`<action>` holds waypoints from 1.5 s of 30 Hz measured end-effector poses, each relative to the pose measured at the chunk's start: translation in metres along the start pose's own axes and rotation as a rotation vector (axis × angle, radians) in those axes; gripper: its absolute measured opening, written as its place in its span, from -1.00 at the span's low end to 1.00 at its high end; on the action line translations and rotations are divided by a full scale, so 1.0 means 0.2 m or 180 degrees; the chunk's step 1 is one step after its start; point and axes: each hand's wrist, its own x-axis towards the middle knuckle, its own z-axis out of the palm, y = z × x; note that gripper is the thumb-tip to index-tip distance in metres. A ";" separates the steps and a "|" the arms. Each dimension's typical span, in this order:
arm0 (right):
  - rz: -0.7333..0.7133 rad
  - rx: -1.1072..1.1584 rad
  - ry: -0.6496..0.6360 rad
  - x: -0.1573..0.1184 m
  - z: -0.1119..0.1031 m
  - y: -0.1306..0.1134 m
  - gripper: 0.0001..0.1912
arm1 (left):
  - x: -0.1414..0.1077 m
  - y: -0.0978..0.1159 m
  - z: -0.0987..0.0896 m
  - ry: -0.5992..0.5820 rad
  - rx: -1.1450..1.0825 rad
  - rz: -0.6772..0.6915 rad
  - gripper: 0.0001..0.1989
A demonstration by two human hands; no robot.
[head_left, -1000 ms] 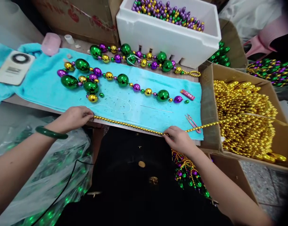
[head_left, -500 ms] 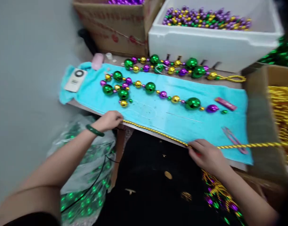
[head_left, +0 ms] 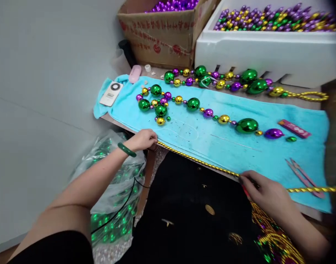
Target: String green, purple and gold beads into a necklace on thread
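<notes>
My left hand, with a green bangle at its wrist, pinches one end of a gold bead string at the table's front edge. The string runs taut along the edge to my right hand, whose fingers are closed on it. Something red shows partly under that hand. Beyond it the gold string carries on to the right, over pink thread snips. Behind my hands, a strand of large green, purple and gold beads curves across a turquoise towel. A thin needle lies nearer to me.
At the back stand a cardboard box of purple beads and a white foam box of mixed beads. A second bead strand lies before them. A pink packet rests on the towel. Bagged green beads sit below left.
The view has turned left, so everything sits further right in the picture. Both hands keep their hold on the gold bead string, which stays stretched between them.
</notes>
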 end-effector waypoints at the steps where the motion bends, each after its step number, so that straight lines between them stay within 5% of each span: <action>1: 0.0083 0.0043 -0.0019 0.00 0.00 -0.01 -0.76 | 0.00 -0.01 0.00 -0.0002 0.0017 0.0007 -0.75; 23: 0.0771 0.0641 -0.0396 0.09 -0.07 -0.05 -0.88 | 0.06 0.07 -0.01 -0.0198 0.0568 -0.0507 -0.70; 37: 0.0407 0.0509 -0.0675 0.13 -0.04 0.05 -0.71 | 0.05 0.06 -0.02 -0.0016 0.0070 -0.0514 -0.76; 45: 0.0353 0.0583 -0.0709 0.14 -0.08 -0.01 -0.71 | 0.04 0.06 -0.03 -0.0028 -0.0149 -0.0531 -0.80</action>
